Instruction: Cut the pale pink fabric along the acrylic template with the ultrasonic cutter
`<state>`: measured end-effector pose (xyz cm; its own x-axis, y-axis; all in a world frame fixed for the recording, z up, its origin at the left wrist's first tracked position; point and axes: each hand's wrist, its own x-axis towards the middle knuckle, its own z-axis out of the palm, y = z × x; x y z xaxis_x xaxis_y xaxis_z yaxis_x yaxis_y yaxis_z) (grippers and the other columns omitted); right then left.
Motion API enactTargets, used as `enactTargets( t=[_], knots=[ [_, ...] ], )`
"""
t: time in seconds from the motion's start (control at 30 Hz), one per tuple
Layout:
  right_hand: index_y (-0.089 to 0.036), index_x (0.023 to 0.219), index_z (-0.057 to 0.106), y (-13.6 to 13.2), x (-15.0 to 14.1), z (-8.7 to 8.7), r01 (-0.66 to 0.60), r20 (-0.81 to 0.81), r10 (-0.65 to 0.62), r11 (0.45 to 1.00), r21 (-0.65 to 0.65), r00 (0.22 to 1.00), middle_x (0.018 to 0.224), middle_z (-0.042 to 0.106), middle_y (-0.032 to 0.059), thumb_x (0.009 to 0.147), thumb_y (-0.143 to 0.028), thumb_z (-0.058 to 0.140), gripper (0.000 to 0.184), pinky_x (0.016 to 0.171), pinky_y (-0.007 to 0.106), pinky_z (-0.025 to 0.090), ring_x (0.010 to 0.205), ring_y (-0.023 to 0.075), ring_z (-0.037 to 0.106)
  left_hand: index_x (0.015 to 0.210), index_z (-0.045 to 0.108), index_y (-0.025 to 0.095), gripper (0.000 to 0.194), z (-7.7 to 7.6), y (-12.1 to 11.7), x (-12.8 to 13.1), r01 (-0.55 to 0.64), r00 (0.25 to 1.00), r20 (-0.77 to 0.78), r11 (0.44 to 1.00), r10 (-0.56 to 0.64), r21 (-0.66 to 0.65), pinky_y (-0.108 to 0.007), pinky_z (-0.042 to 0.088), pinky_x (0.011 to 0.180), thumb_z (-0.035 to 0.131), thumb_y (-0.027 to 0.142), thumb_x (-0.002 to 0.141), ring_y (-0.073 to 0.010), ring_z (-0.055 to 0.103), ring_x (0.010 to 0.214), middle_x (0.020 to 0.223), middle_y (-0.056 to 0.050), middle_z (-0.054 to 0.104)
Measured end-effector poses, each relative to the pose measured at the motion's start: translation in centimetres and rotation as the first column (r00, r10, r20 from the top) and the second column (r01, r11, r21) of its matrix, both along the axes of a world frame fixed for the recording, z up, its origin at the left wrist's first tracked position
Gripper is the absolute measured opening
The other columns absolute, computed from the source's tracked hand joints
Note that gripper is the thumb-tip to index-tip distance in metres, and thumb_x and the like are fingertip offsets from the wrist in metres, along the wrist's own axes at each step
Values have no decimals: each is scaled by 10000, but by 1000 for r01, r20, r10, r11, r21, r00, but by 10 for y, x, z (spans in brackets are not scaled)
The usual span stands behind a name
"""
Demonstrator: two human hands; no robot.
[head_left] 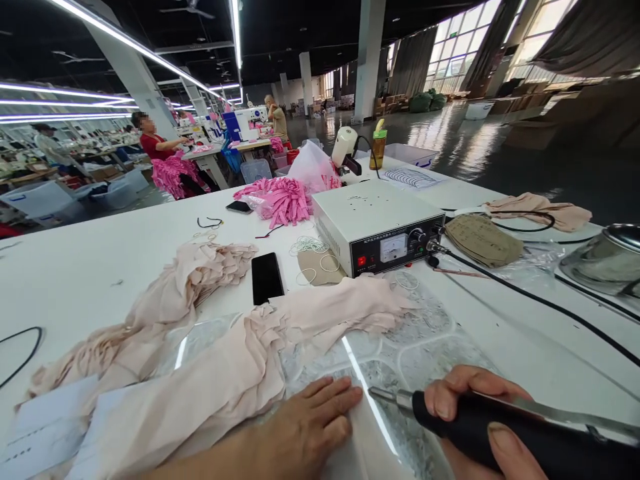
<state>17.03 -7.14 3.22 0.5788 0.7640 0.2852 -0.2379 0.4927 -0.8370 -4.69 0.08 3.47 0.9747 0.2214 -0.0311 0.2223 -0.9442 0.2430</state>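
Note:
My left hand (313, 423) lies flat, palm down, its fingers stretched out on a beige fabric piece (375, 440) and the clear sheet (425, 363) over the table. In my right hand (480, 413) is a black handheld ultrasonic tool (545, 433), gripped along its body. Its metal tip (383, 395) points left, just right of my left fingertips. Whether the tip touches the sheet, I cannot tell. Stacked beige fabric pieces (205, 387) lie left of my left hand, and another stack (345, 303) is spread beyond it.
A control box (380, 223) with a dial stands ahead, its black cable (530, 300) running right. Around it lie a phone (267, 277), pink strips (287, 200), brown card templates (483, 240) and a metal pot (607, 257). Other people work at machines in the background.

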Motion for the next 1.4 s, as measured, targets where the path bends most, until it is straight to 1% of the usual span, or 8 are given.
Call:
enactTargets(
  t=[0.17, 0.37, 0.53, 0.67, 0.8, 0.93, 1.1, 1.4],
  knots=[
    [-251, 910, 575, -2, -5, -4, -21, 33, 22, 999, -33, 999, 791, 527, 27, 801, -366, 620, 164, 572, 372, 512, 611, 161, 535, 1021, 541, 122, 200, -11, -2, -2, -9, 1000, 18, 996, 10, -93, -426, 273, 1169, 562, 166, 827, -280, 265, 1418, 1508, -138, 338],
    [-234, 860, 590, 4, -12, 2, 41, 34, -41, 999, -26, 999, 757, 524, 20, 772, -387, 654, 188, 505, 350, 512, 561, 148, 530, 1036, 545, 99, 253, -22, -3, -5, 2, 997, 76, 994, 7, -113, -432, 251, 1170, 549, 144, 787, -294, 227, 1430, 1524, -147, 302],
    [-222, 835, 594, 9, -15, 9, 80, 44, -80, 997, -6, 996, 731, 531, 14, 764, -372, 657, 178, 467, 328, 503, 520, 135, 521, 1051, 543, 101, 269, -21, -3, -5, 3, 995, 98, 993, 9, -120, -425, 252, 1167, 529, 135, 785, -288, 219, 1433, 1520, -148, 311],
    [-232, 838, 591, 10, -15, 9, 46, 61, -45, 999, -14, 997, 730, 527, 7, 786, -349, 643, 138, 492, 336, 522, 540, 138, 528, 1045, 543, 101, 256, -20, -4, -5, -7, 994, 110, 992, 22, -130, -423, 257, 1166, 531, 115, 790, -286, 242, 1427, 1507, -150, 337],
    [-235, 806, 585, 10, -14, 10, 24, 93, -26, 999, 27, 995, 712, 534, 5, 800, -312, 643, 97, 482, 322, 526, 533, 133, 525, 1055, 540, 92, 296, -21, -4, -5, -5, 997, 79, 994, 14, -109, -421, 251, 1169, 570, 126, 763, -298, 236, 1427, 1517, -152, 315],
    [-236, 808, 593, 12, -13, 11, 4, 107, -7, 1000, 29, 994, 720, 548, 11, 798, -313, 653, 98, 482, 323, 530, 538, 135, 530, 1049, 542, 93, 317, -20, -4, -4, -12, 996, 90, 994, 21, -105, -425, 266, 1164, 575, 112, 735, -303, 246, 1423, 1504, -156, 338],
    [-238, 828, 608, 14, -13, 7, 20, 52, -22, 999, 27, 998, 729, 517, 7, 788, -349, 653, 126, 486, 314, 520, 546, 125, 514, 1043, 544, 100, 334, -17, -4, -3, -9, 998, 56, 997, 13, -83, -420, 285, 1158, 556, 89, 709, -298, 247, 1422, 1505, -146, 342],
    [-232, 792, 596, 18, -17, 11, -8, 71, 4, 999, 47, 997, 701, 533, -7, 792, -329, 661, 116, 475, 299, 532, 518, 115, 523, 1058, 539, 102, 331, -23, -4, -5, -11, 997, 81, 997, 17, -76, -420, 280, 1158, 565, 108, 728, -290, 246, 1424, 1516, -143, 322]
  ],
)
